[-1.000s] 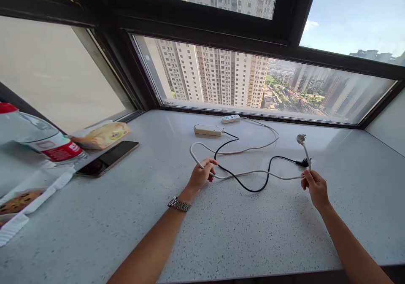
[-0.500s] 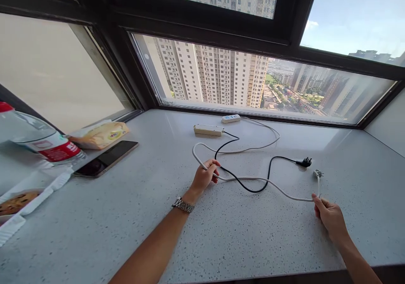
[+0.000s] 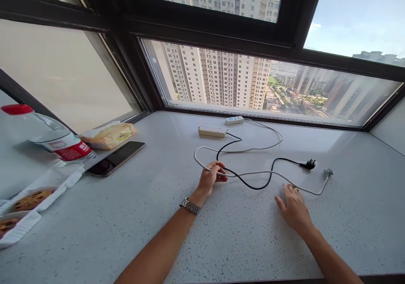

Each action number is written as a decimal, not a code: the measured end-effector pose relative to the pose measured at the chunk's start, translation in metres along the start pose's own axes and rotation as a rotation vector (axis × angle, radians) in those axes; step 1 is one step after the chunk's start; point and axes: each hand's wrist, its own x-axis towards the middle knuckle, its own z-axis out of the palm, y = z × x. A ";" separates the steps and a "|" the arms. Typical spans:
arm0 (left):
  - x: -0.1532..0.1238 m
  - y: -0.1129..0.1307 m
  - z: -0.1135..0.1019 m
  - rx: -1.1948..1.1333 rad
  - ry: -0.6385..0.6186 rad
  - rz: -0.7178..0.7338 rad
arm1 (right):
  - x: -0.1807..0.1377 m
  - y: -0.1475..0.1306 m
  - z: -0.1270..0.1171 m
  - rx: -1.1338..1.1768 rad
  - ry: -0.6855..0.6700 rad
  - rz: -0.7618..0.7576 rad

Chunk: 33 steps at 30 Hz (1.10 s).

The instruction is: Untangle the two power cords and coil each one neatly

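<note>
My left hand [image 3: 209, 180], with a metal watch on the wrist, is closed around the white cord [image 3: 253, 172] near where it crosses the black cord [image 3: 255, 188]. My right hand [image 3: 295, 208] lies over the countertop with its fingers apart, the fingertips close to the white cord; whether they touch it I cannot tell. The white cord runs from a small white power strip [image 3: 234, 120] by the window, loops past my left hand and ends in a grey-white plug [image 3: 328, 172]. A longer cream power strip [image 3: 212, 131] feeds the black cord, which ends in a black plug [image 3: 308, 164].
On the left of the speckled countertop [image 3: 152, 229] lie a phone [image 3: 115, 159], a soft yellow packet [image 3: 110, 136], a tilted clear bottle [image 3: 60, 140] with a red cap, and cookies [image 3: 33, 198] in a white tray. Dark window frames [image 3: 253, 112] border the back.
My right hand has let go of the white cord and moved left, its fingers opening. The white plug end has shifted right in the view and lies on the counter. My left hand still grips the cord.
</note>
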 end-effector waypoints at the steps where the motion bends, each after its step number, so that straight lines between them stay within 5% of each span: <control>1: 0.002 0.000 -0.002 0.006 0.033 -0.001 | 0.009 0.010 -0.007 -0.012 0.053 0.040; 5: 0.007 0.000 -0.006 0.035 0.075 -0.022 | 0.058 0.046 -0.052 0.111 0.281 0.149; 8: 0.007 0.000 -0.006 0.042 0.052 -0.029 | 0.096 0.058 -0.076 0.154 0.215 0.153; 13: 0.004 0.002 -0.003 0.054 -0.001 -0.045 | 0.144 0.062 -0.073 0.067 0.090 0.022; 17: 0.001 0.003 -0.003 0.058 -0.048 -0.042 | 0.166 0.065 -0.064 -0.224 0.016 -0.025; 22: 0.000 0.004 -0.006 0.047 -0.079 -0.043 | 0.169 0.077 -0.069 -0.534 -0.063 -0.034; 26: 0.002 0.001 -0.007 -0.051 -0.057 -0.048 | 0.153 0.091 -0.079 -0.663 0.058 -0.265; 33: 0.003 -0.003 -0.003 -0.131 -0.052 -0.038 | 0.101 0.093 -0.106 -0.465 0.147 -0.523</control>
